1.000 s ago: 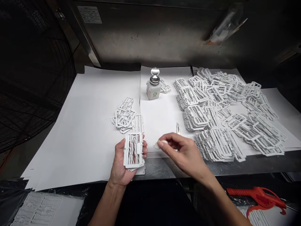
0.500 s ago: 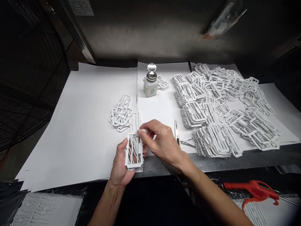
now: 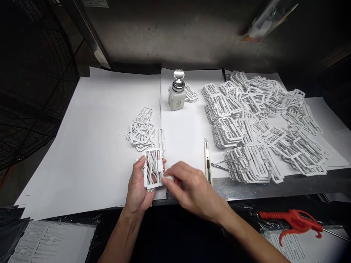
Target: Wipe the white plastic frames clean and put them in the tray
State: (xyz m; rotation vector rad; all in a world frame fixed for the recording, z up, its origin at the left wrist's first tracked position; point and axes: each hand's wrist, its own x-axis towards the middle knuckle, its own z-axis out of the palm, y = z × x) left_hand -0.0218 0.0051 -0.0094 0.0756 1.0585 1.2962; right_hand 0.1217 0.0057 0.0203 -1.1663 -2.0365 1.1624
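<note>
My left hand (image 3: pixel 138 186) is closed round a small stack of white slotted plastic frames (image 3: pixel 153 170), tilted up toward me. My right hand (image 3: pixel 193 188) pinches a small white wad (image 3: pixel 170 178) at the lower right edge of the top frame; its exact kind is partly hidden by the fingers. Just beyond the stack lies a loose pile of similar frames (image 3: pixel 141 131) on the white paper. To the right of my right hand rest a utility knife (image 3: pixel 207 160) and metal tweezers (image 3: pixel 220 167), partly under a pile of frames.
A pump dispenser bottle (image 3: pixel 177 98) with its lid raised stands at the back, a few frames behind it. Large piles of white frames (image 3: pixel 246 164) cover the right side. Below the table edge, a red air blow gun (image 3: pixel 297 221) lies at right and a patterned white sheet (image 3: pixel 46 241) at left.
My right hand has moved down along the frame's right side, from its top corner to near its bottom, with the white wad. My left hand still holds the stack, slightly turned.
</note>
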